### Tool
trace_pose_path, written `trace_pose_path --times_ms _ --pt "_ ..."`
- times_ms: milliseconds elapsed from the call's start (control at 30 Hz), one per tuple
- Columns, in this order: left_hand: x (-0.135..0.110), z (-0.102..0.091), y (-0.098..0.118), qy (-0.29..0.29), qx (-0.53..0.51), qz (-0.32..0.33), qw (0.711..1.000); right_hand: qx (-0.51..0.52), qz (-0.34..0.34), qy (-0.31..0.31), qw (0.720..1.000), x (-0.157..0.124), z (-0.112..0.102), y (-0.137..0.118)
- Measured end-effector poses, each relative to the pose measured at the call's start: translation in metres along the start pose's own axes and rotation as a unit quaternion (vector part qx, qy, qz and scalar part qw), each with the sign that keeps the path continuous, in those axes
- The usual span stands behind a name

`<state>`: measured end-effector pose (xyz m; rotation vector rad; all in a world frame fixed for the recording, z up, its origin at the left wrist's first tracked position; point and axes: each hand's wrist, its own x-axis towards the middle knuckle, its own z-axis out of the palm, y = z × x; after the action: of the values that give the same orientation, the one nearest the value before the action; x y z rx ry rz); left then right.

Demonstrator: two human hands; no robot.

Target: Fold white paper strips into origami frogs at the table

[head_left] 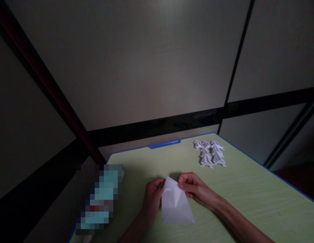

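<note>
A partly folded sheet of white paper (175,211) is held above the table between my two hands. It comes to a point at its far end and widens to a straight edge towards me, with creases near the middle. My left hand (153,194) pinches its left edge near the pointed end. On the opposite edge, the thumb and fingers of my right hand (191,185) are closed on the paper. Some of the fingertips are hidden behind the sheet.
Several folded white paper figures (212,154) stand grouped at the back right of the green table (248,189). A blurred-out object (102,195) lies along the left edge. A blue strip (165,144) sits at the far edge, before cabinet panels (157,67).
</note>
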<state>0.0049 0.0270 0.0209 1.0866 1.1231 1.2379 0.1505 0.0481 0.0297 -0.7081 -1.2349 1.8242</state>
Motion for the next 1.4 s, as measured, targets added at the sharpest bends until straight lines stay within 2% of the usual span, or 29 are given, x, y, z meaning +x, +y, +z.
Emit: trace_pose_path --times_ms 233,400,733,1000,1233,1400 --pt "-0.005 0.006 0.002 -0.063 0.040 0.012 0.997 -0.045 0.008 -0.034 0.998 -0.002 0.000 0.004" --pt "-0.007 0.008 0.002 -0.080 0.054 -0.003 0.995 -0.081 0.004 -0.057 0.995 -0.003 -0.001 0.003" --pt "-0.008 0.006 0.002 -0.135 0.050 -0.001 0.990 -0.038 0.016 -0.065 0.997 -0.002 0.004 0.001" --pt "-0.009 0.006 0.002 -0.125 0.047 -0.010 0.991 -0.106 -0.012 -0.049 0.993 -0.006 0.010 -0.004" --pt "-0.007 0.007 0.004 -0.121 0.039 -0.007 0.992 -0.055 -0.015 -0.056 0.997 -0.003 0.008 0.002" --pt "-0.006 0.006 0.002 -0.125 0.031 0.002 0.992 -0.109 -0.037 -0.057 0.992 -0.003 0.007 0.000"
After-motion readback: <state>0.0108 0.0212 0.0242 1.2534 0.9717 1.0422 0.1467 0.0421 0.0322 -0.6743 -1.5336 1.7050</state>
